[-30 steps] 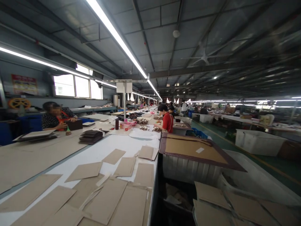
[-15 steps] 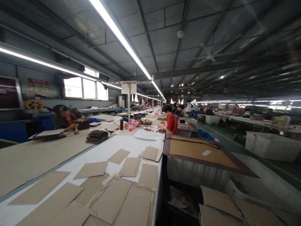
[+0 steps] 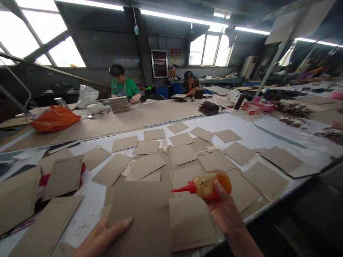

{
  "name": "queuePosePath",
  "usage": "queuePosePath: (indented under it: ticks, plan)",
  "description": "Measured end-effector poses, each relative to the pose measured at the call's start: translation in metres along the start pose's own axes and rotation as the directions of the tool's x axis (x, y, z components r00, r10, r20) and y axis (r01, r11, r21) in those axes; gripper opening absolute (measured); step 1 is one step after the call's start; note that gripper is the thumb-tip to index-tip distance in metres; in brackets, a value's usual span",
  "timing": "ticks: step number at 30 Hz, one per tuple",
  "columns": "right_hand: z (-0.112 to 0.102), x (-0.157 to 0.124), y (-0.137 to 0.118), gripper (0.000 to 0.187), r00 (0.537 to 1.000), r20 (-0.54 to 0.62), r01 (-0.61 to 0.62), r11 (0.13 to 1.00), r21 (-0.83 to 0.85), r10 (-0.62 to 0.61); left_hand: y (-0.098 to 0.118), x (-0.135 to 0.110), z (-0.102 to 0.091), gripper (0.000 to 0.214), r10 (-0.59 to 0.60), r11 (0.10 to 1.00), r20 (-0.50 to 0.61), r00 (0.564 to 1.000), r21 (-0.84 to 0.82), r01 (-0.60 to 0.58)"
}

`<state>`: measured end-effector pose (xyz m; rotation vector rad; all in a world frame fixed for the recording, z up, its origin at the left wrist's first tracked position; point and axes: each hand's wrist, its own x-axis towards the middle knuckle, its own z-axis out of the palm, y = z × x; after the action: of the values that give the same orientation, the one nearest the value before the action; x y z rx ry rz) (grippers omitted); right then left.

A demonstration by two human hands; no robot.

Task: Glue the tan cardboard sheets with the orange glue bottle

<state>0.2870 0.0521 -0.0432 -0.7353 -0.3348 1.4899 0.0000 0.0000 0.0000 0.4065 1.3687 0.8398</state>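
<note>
My left hand [image 3: 107,232] grips a grey-brown cardboard panel [image 3: 146,217] by its left edge, thumb flat on top. In my right hand [image 3: 225,207] is a squeeze bottle [image 3: 211,184] of amber liquid, probably glue, with a red cap and pointed nozzle. The bottle lies on its side, its nozzle pointing left above the panel's right edge. Under and around both hands, several similar cardboard panels [image 3: 183,154] are spread over the white tabletop [image 3: 88,214], some overlapping.
Across the table, a person in green [image 3: 124,87] sits by a stack of panels [image 3: 119,104]; another person [image 3: 190,85] works farther right. An orange bag [image 3: 56,118] lies at left. Dark folded pieces [image 3: 209,107] and a pink basket [image 3: 258,106] stand beyond. Scissors [image 3: 20,227] lie lower left.
The view has swung left and down toward the table. Both hands, the held panel and the squeeze bottle now show; none of them was in view before.
</note>
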Motion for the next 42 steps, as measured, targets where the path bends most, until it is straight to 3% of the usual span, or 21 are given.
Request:
queuePosePath:
  ticks: [5,16,21,28,34,42]
  plan:
    - [0.023,0.005,-0.004,0.039,0.992,0.063,0.112,0.99,-0.088,-0.106,0.007,-0.01,0.01,0.085,0.079,0.997,0.026,0.997,-0.027,-0.078]
    - [0.068,0.02,-0.005,0.05,0.947,0.194,0.289,0.94,-0.179,-0.254,0.022,-0.032,-0.001,0.073,0.197,0.973,0.018,0.98,-0.125,-0.194]
    - [0.083,0.021,-0.006,0.047,0.92,0.287,0.334,0.918,-0.214,-0.268,0.031,-0.04,-0.006,0.072,0.222,0.961,0.01,0.975,-0.168,-0.217]
    - [0.092,0.019,-0.005,0.039,0.921,0.298,0.328,0.913,-0.241,-0.252,0.046,-0.049,-0.017,0.074,0.255,0.948,0.013,0.967,-0.2,-0.248]
    - [0.09,0.016,-0.001,0.042,0.934,0.283,0.29,0.924,-0.248,-0.217,0.052,-0.044,-0.025,0.076,0.293,0.936,0.035,0.956,-0.214,-0.279]
    - [0.102,0.017,-0.006,0.045,0.911,0.305,0.353,0.909,-0.224,-0.278,0.057,-0.042,-0.022,0.059,0.311,0.938,0.033,0.95,-0.169,-0.302]
